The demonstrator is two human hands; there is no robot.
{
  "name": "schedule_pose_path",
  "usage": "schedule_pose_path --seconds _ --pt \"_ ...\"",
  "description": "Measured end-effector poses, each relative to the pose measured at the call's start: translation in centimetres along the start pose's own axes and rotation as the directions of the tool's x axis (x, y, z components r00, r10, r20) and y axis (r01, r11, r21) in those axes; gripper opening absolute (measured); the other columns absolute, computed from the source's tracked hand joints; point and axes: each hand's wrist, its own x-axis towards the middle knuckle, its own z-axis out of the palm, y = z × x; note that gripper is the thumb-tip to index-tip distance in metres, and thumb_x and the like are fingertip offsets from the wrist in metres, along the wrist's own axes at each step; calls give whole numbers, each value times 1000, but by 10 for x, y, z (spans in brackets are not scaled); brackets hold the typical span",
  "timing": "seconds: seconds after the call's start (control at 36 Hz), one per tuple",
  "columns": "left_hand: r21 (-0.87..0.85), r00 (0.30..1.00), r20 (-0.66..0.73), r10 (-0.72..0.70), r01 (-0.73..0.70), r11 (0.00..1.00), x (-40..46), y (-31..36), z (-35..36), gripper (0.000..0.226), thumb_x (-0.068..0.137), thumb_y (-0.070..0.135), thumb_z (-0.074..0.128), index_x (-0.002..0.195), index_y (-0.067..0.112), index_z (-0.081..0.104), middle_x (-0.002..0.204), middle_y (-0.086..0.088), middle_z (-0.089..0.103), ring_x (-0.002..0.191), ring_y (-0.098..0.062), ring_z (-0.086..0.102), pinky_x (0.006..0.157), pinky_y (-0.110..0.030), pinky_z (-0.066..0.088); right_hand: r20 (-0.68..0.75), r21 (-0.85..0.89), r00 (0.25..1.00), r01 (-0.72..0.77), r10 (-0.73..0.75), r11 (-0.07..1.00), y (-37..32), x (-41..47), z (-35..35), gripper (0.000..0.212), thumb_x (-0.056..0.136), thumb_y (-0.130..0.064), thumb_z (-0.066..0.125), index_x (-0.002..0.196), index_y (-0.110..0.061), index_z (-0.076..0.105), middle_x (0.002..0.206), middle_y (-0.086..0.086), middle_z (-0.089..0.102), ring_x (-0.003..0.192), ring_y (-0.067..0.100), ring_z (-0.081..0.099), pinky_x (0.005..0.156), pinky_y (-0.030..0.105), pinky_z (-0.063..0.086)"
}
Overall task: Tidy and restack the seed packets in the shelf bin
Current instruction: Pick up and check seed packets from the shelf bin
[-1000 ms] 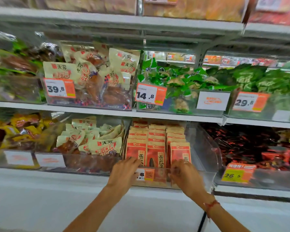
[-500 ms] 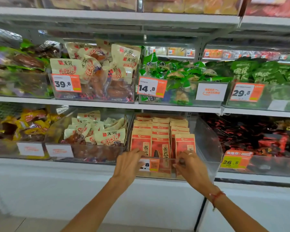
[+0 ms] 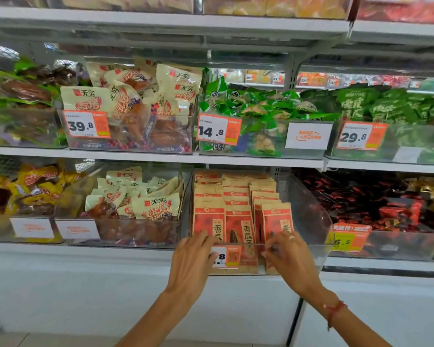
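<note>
Shop, snack bins (image 3: 130, 136) on shelves (image 3: 161, 157), price tags (image 3: 218, 129)

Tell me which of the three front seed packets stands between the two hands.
The middle front packet: the left hand covers the left packet's bottom and the right hand covers the right one's.

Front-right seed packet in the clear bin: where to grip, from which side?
Pinch the front-right seed packet by its top edge, coming from above. It stands upright above the clear bin wall; neighbours and the wall cover its lower sides. The right hand already rests at its lower front.
</note>
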Motion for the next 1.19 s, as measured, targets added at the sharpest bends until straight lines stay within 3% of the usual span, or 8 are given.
schedule_pose_path --seconds 0.22,0.31,0.44,0.58,0.72,0.89,1.08,1.19 --pt "-21 990 -90 113 -115 993 -9 -13 -3 48 67 28 86 110 26 66 106 12 63 100 -6 54 80 -24 53 -43 -37 998 44 -45 998 -10 -4 -6 26 71 -27 80 92 -20 67 94 -7 64 86 14 56 68 10 39" --pt "-147 985 -164 -49 25 989 -13 -18 -14 49 81 31 74 127 25 57 129 14 53 119 -3 42 90 -23 47 -125 10 987 98 -96 995 -37 3 -9 27 78 -29 74 103 -23 64 101 -9 62 92 11 54 73 24 46" --pt "-574 872 28 -489 414 707 -9 -19 -17 63 91 39 57 145 30 28 139 19 32 122 3 36 75 0 34 33 160 997 65 -71 985 -90 32 14 33 89 -28 61 121 -25 56 118 -11 57 109 7 53 87 22 48" --pt "-703 840 273 -469 507 500 -2 -25 1 57 96 33 52 148 27 29 148 8 39 112 4 51 91 -16 44 167 183 986 -53 22 982 -103 41 49 65 94 -29 55 148 -19 20 139 -4 46 117 10 51 95 22 44" --pt "-777 821 287 -493 501 382 -2 -27 6 50 96 26 52 144 26 37 142 9 45 110 1 54 71 -4 48 73 300 984 -175 161 938 -105 51 51 73 90 -14 60 148 -19 15 141 -3 30 78 5 57 51 7 41" --pt "-836 817 275 -507 464 293 2 -24 0 42 96 13 55 136 23 47 130 8 53 101 6 53 65 -1 45 97 403 966 -258 239 878 -100 59 51 31 88 -14 63 116 -17 48 93 -8 59 78 5 57 60 12 43" --pt "-824 726 248 -641 507 255 4 -24 -2 26 89 11 66 113 19 63 112 4 66 101 -7 62 93 -39 52 210 517 919 -394 334 760 -98 66 42 32 86 -14 66 110 -19 44 93 -2 59 74 6 56 61 19 48" --pt "-811 740 272 -615 520 267 3 -23 -8 27 90 11 64 115 19 61 115 5 64 106 -7 60 96 -37 51 167 448 959 -280 228 849 -96 67 37 16 87 -17 65 102 -13 68 85 -8 64 78 6 59 69 17 47"
